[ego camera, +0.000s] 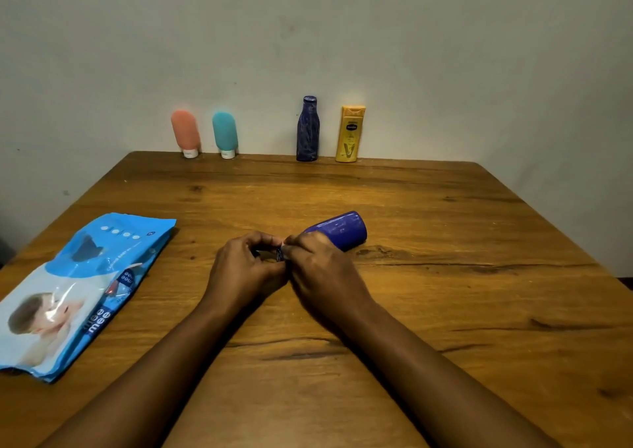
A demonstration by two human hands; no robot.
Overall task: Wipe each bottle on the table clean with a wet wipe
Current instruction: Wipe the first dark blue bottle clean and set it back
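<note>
A: Item one, the counter (445, 310)?
B: Brown wood with dark grain streaks. Its far edge runs along a pale wall (342, 36); its left and right edges slant outward toward the viewer.

A: Items along the far edge?
B: Four bottles, all upright, touching or almost touching the wall. From the left: a pink tube (185, 132) standing on its white cap, a teal tube (225, 134) the same way just beside it, then a gap, then a dark blue bottle (308, 129) and a yellow lotion bottle (350, 134) close together.

A: Item in use?
B: A blue bottle (339, 230), lying on its side near the middle of the counter, base pointing away to the right, neck toward the hands.

A: Hands?
B: The left hand (245, 269) and the right hand (322, 273) meet at the neck end. Fingers (265, 238) of both are curled together around it, pinching a small pale scrap between them. The neck itself is mostly hidden. Both forearms stretch in from the near edge.

A: Wipes?
B: A blue wipe pack (85, 286) lies flat by the left edge, one corner at or just over it.

A: Open room?
B: Bare wood to the right of the hands, and a broad bare band between the hands and the far row.
</note>
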